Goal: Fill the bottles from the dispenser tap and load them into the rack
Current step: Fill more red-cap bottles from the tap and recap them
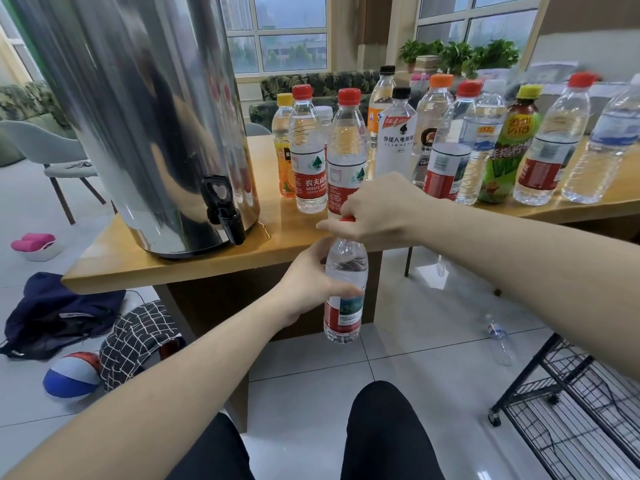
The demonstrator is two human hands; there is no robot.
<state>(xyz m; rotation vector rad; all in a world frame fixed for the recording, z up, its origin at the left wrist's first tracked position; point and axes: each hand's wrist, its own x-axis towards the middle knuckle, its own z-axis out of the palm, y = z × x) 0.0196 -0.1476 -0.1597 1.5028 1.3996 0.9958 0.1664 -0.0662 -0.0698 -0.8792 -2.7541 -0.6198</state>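
The clear plastic bottle with a red-and-white label [344, 292] is standing upright in the air in front of the wooden counter [194, 258], just below its front edge, and I am holding it with both hands. My left hand [311, 282] is wrapping around the bottle's middle, fingers curled across the front and thumb up near the shoulder, forearm reaching in from the lower left. My right hand [374, 209] is arching over the top, wrist bent downward, fingers pinching the red screw cap [347, 219], of which only a sliver is showing. My right forearm is coming in from the right, crossing above the black wire rack [575, 410] on the floor. The tall stainless-steel dispenser [138, 116] is sitting on the counter's left end, its black tap [227, 216] overhanging the edge, left of the bottle. A row of capped plastic bottles [450, 140] is standing along the counter behind my hands.
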